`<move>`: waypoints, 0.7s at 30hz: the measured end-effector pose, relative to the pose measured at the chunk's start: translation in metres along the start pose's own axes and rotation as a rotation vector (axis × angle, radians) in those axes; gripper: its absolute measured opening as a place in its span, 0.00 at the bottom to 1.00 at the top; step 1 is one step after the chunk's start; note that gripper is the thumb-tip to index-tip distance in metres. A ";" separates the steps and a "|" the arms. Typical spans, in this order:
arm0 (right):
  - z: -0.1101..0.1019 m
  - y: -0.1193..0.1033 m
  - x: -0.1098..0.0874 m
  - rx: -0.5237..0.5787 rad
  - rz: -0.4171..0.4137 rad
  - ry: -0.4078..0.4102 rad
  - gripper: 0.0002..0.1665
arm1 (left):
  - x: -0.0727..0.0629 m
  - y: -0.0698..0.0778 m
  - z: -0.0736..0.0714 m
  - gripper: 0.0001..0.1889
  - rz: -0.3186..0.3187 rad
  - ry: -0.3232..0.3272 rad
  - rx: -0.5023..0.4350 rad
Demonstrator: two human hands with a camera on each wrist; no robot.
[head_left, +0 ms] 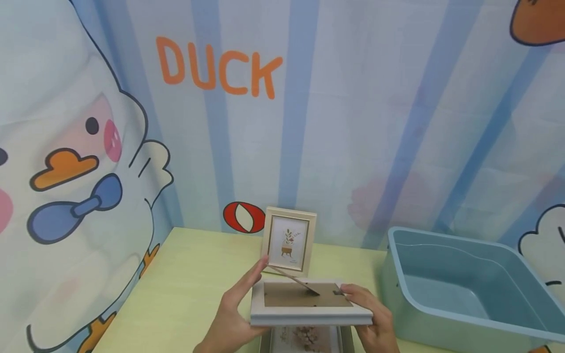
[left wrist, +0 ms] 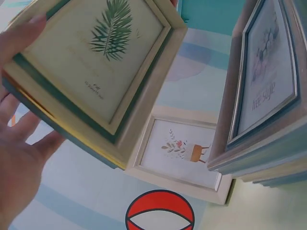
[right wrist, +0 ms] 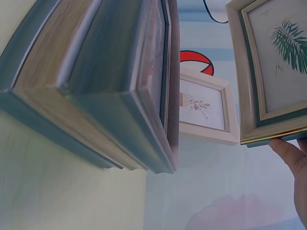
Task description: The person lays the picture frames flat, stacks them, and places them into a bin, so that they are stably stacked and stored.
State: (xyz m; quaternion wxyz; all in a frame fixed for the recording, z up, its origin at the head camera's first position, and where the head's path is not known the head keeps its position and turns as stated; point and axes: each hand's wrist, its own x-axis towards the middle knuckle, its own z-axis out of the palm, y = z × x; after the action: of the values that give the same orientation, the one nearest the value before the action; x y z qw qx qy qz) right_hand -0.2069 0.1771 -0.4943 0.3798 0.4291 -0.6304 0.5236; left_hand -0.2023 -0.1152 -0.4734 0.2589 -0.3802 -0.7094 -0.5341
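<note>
Both hands hold a picture frame [head_left: 311, 317] with its brown back turned up and its easel leg [head_left: 295, 280] swung out. At its left edge is my left hand [head_left: 234, 309], fingers reaching up by the leg's raised end; the left wrist view shows the thumb on the front, which bears a green palm leaf print [left wrist: 112, 33]. My right hand [head_left: 372, 314] grips the right edge. Below the held frame is a stack of frames [right wrist: 110, 86], its top one with a flower picture [head_left: 304, 338], partly hidden. Behind stands a cream frame [head_left: 311, 235] with a potted plant picture.
A blue-green plastic bin [head_left: 441, 314] sits on the right of the pale yellow table [head_left: 194, 274]. A striped cloth backdrop [head_left: 353, 122] with duck prints rises behind the table and along the left side.
</note>
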 end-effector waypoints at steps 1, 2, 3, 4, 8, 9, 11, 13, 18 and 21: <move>0.001 -0.001 0.002 0.004 -0.006 0.004 0.14 | -0.001 -0.001 0.001 0.53 0.027 0.030 -0.007; 0.001 -0.002 0.003 0.006 -0.012 0.007 0.15 | -0.001 -0.001 0.003 0.52 0.043 0.060 -0.011; 0.002 -0.002 0.003 -0.001 -0.010 0.011 0.15 | -0.002 -0.002 0.004 0.50 0.061 0.088 -0.010; 0.002 -0.003 0.003 -0.009 -0.009 0.014 0.15 | -0.003 -0.003 0.005 0.48 0.074 0.116 -0.011; 0.001 -0.002 0.002 -0.050 -0.002 0.029 0.16 | -0.007 -0.006 0.010 0.35 0.136 0.206 0.008; 0.000 -0.003 0.002 -0.057 0.000 0.033 0.16 | -0.008 -0.006 0.010 0.33 0.148 0.222 0.021; -0.001 -0.002 0.002 -0.069 -0.008 0.043 0.17 | -0.009 -0.006 0.012 0.27 0.174 0.248 0.032; -0.002 -0.002 0.002 -0.081 -0.016 0.053 0.18 | -0.009 -0.005 0.012 0.22 0.204 0.265 0.033; -0.005 -0.001 0.002 -0.105 -0.021 0.062 0.17 | -0.009 -0.003 0.013 0.16 0.251 0.275 -0.012; -0.005 -0.004 0.004 -0.111 -0.023 0.062 0.16 | -0.010 -0.004 0.014 0.16 0.256 0.273 -0.025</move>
State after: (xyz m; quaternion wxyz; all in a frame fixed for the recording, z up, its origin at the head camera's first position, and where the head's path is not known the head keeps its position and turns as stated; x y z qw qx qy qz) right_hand -0.2041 0.1811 -0.4878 0.4283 0.3980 -0.6414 0.4967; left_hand -0.1993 -0.1055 -0.4881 0.4139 -0.3945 -0.6066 -0.5523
